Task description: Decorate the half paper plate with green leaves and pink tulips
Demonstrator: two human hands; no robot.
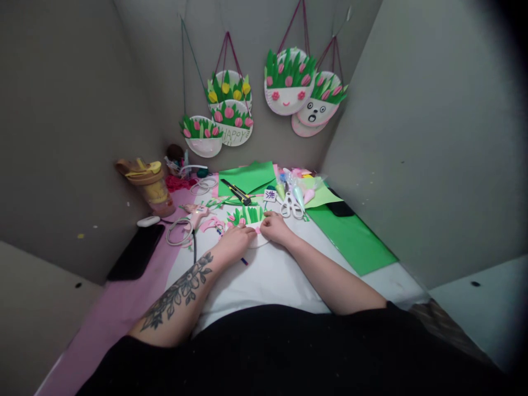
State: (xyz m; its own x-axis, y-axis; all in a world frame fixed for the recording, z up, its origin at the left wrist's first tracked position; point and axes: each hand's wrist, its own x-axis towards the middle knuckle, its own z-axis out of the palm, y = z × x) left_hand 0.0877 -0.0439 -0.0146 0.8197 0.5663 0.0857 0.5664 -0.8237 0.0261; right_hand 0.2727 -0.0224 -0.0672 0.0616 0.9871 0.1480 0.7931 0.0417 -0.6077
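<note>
A white paper plate craft [259,242] lies on the white work surface in front of me, with green paper leaves [248,213] standing along its top and pink paper shapes on it. My left hand [237,242] rests on the left part of the plate, its fingers stretched out flat. At the plate's right side is my right hand [276,228], thumb and fingers pinched together by the leaves. Whatever is between those fingertips is too small to make out. Close to my hands, a pink paper piece [258,230] shows on the plate.
Behind the plate lie a box cutter [236,192], white scissors [291,205] and green sheets [247,179]. A pink glue gun [197,215], a black phone [138,253] and a yellow-brown tumbler [150,190] stand left. Finished plate crafts [289,99] hang on the wall.
</note>
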